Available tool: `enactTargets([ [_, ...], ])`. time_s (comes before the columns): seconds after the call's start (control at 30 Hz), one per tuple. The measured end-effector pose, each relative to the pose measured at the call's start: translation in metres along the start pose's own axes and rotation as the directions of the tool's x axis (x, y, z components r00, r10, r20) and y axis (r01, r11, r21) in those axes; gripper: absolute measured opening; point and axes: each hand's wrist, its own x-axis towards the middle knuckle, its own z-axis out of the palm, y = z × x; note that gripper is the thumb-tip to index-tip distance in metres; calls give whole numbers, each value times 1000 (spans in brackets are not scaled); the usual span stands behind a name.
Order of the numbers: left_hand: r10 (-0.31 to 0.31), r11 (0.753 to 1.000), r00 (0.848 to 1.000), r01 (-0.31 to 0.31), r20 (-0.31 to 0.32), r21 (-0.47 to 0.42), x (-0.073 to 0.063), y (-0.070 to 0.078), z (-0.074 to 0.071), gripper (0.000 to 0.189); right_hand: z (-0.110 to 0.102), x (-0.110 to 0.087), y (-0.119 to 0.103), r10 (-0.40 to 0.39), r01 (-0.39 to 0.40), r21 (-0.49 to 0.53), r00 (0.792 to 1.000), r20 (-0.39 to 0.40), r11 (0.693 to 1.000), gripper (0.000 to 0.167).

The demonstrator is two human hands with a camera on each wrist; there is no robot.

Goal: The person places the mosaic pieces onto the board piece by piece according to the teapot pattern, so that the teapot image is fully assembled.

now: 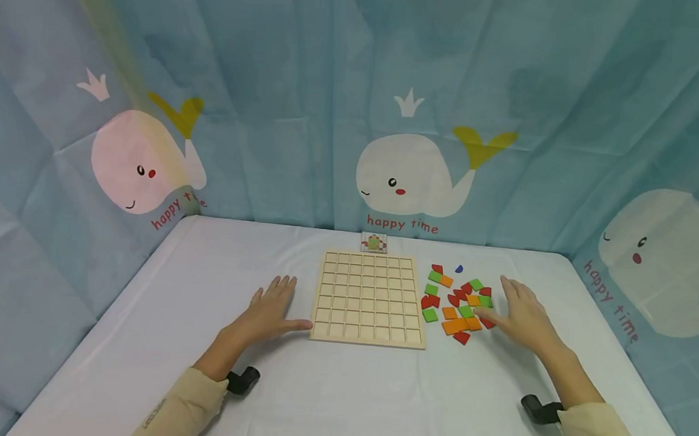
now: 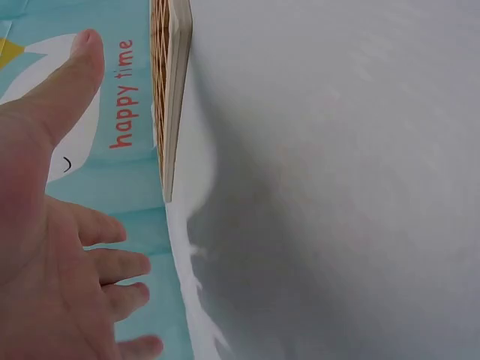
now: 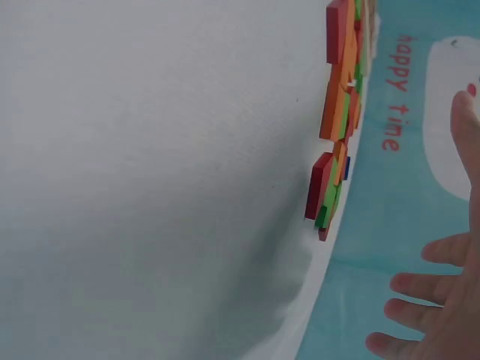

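Observation:
A square wooden grid board (image 1: pixel 371 300) with shallow compartments lies on the white table in the head view. Left of it, my left hand (image 1: pixel 268 311) is spread with nothing in it, its thumb tip right at the board's lower left edge. Loose flat tiles lie scattered to the board's right: red, green and orange ones, such as an orange tile (image 1: pixel 454 326), plus a small blue piece (image 1: pixel 459 269). My right hand (image 1: pixel 526 317) is held at the right side of these tiles, fingers extended and holding nothing; its thumb overlaps some of them in this view.
A small picture card (image 1: pixel 374 242) with a coloured pattern lies just beyond the board's far edge. Blue curtains (image 1: pixel 279 171) with whale prints enclose the white table (image 1: pixel 335 402) at the back and sides. Black camera straps circle both wrists.

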Motion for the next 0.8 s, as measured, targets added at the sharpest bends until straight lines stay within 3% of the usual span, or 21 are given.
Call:
enactTargets([
  [0.27,23,997,999,-20,43,-73,4,2,3,107,1,19,-4,51,-55,67,997,53,996,106],
  [0.8,46,995,994,-37,99,-90,12,10,9,112,-3,60,-5,124,-146,166,983,139,975,104],
])
